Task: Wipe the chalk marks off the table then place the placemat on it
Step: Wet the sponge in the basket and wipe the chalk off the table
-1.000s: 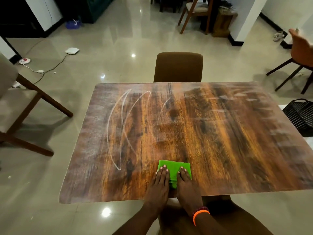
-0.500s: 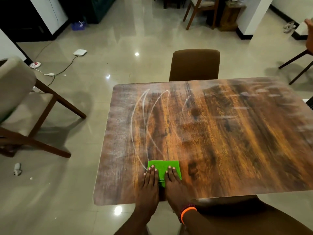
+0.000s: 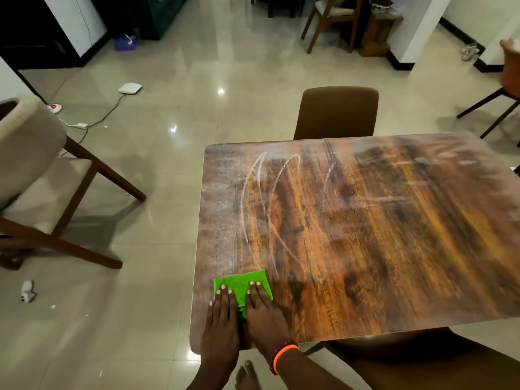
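A wooden table (image 3: 380, 235) carries long curved white chalk marks (image 3: 264, 209) on its left half, with fainter smears further right. A folded green cloth (image 3: 242, 282) lies flat near the table's front left corner. My left hand (image 3: 221, 319) and my right hand (image 3: 266, 313) press on the cloth side by side, fingers straight, covering its near part. The cloth's far edge sits just below the lower ends of the chalk lines. No placemat is in view.
A brown chair (image 3: 337, 114) stands at the table's far side, another brown chair (image 3: 422, 358) at the near right. A beige armchair (image 3: 31, 175) stands on the left. Cables and a white device (image 3: 129, 88) lie on the tiled floor.
Both hands have slid the green cloth to the left along the table's front edge, from near the middle to the front left corner. The camera view turned left too.
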